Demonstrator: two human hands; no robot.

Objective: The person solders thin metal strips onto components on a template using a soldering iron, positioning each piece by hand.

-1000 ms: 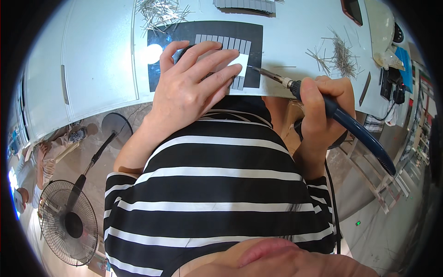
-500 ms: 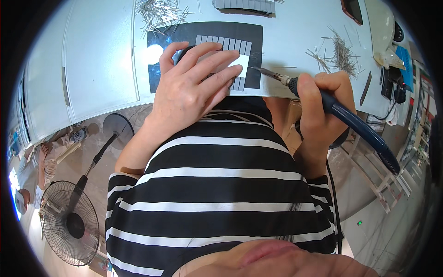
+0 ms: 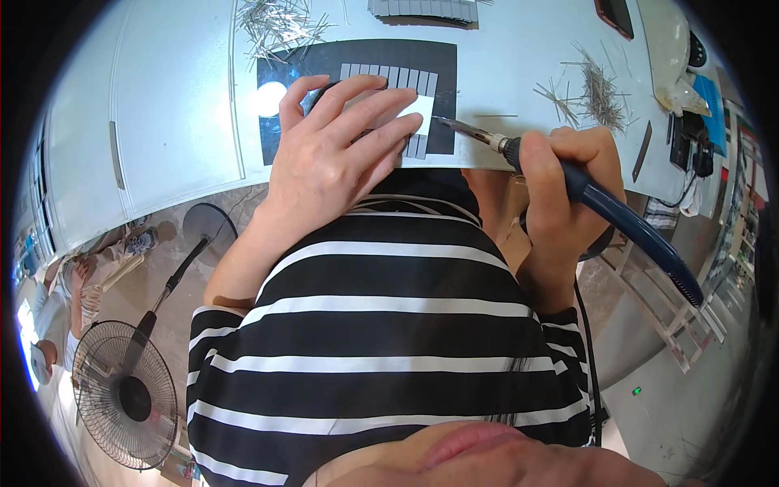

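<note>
My left hand (image 3: 341, 142) lies with its fingers spread over a row of narrow grey strips (image 3: 406, 79) on a dark mat (image 3: 445, 73). Its fingertips rest on a small white piece (image 3: 424, 114) that covers part of the strips. Part of a dark round thing shows under this hand, mostly hidden. In my closed right hand (image 3: 568, 174) is a soldering iron (image 3: 596, 195) with a blue handle. The iron's thin tip points left over the mat, close to the white piece's right edge; whether it touches anything I cannot tell.
Loose thin metal wires lie in a heap (image 3: 280, 28) at the far left and another pile (image 3: 599, 97) at the right. A stack of grey strips (image 3: 426, 8) and a phone (image 3: 615, 16) lie at the back. A standing fan (image 3: 126, 394) is at the lower left.
</note>
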